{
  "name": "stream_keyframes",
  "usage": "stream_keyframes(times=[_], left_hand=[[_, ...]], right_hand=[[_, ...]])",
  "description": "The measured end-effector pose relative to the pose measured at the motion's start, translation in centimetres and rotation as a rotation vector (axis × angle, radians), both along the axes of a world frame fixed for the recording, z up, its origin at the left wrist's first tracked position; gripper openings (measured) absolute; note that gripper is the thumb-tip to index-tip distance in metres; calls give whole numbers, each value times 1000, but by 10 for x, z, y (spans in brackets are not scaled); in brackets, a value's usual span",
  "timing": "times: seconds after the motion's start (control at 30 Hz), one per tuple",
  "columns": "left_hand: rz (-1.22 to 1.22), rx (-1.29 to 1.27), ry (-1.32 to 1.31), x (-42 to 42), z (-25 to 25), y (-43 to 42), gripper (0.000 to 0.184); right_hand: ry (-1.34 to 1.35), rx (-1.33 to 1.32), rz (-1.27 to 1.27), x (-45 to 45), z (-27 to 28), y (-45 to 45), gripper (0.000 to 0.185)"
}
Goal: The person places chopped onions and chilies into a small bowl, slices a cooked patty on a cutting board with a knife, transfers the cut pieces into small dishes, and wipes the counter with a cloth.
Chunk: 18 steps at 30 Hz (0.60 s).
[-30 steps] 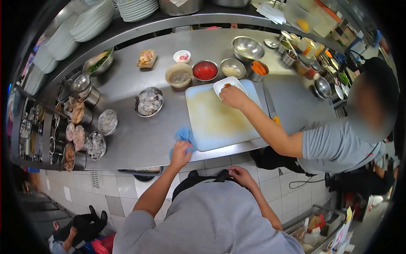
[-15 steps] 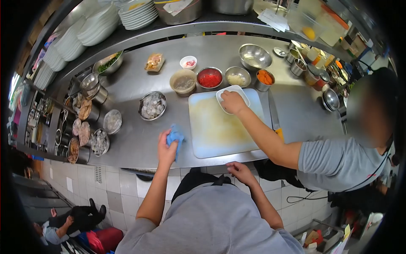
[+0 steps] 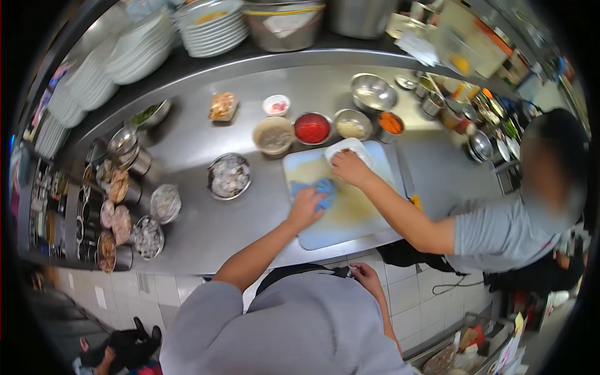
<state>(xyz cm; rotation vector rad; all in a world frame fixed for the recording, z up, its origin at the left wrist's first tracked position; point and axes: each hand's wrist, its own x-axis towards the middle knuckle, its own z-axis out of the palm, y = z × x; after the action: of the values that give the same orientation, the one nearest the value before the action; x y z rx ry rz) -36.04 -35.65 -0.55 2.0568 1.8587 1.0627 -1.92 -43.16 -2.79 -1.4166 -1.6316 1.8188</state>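
My left hand [image 3: 305, 210] is closed on a blue cloth [image 3: 323, 194], pressed against the left part of the cutting board [image 3: 340, 234]. The board is white and stained yellow-brown. My right hand [image 3: 367, 276] hangs just off the counter's front edge, its fingers loosely bent and apart, with nothing visible in them. A co-worker's hand [image 3: 352, 169] reaches in from the right, over a white dish [image 3: 364, 150] at the board's far edge. Some reddish bits show in that dish. A knife [image 3: 406, 175] with a yellow handle lies along the board's right side.
Behind the board stand bowls of red pieces [image 3: 312, 128], pale chopped pieces [image 3: 351, 127] and orange pieces [image 3: 391, 123], plus a tub [image 3: 273, 137]. A bowl of shrimp-like pieces [image 3: 229, 177] sits left. The co-worker [image 3: 500, 231] stands close on my right. A shelf edge [image 3: 281, 61] crosses above.
My left hand has moved right with the blue cloth, from over the counter onto the board. The view has shifted. The co-worker's hand stays at the white dish, where reddish contents now show.
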Motion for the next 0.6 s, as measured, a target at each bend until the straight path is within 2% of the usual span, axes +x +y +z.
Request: stream_keyframes(times=[0.17, 0.27, 0.37, 0.43, 0.5, 0.6], left_hand=[[-364, 0, -57, 30, 4, -37, 42], [-538, -100, -169, 28, 3, -76, 41], [-525, -194, -129, -7, 23, -117, 42], [-417, -253, -331, -43, 16, -144, 44], [-80, -256, -250, -80, 17, -184, 39], [513, -252, -356, -131, 12, -239, 39]], right_hand=[[80, -57, -14, -27, -22, -15, 22], [44, -18, 121, -55, -7, -12, 20], [11, 28, 261, -88, 21, -4, 20], [-3, 1, 289, -117, 56, 1, 21], [-2, 24, 300, -141, 73, 5, 22], [23, 185, 312, -175, 83, 11, 25]])
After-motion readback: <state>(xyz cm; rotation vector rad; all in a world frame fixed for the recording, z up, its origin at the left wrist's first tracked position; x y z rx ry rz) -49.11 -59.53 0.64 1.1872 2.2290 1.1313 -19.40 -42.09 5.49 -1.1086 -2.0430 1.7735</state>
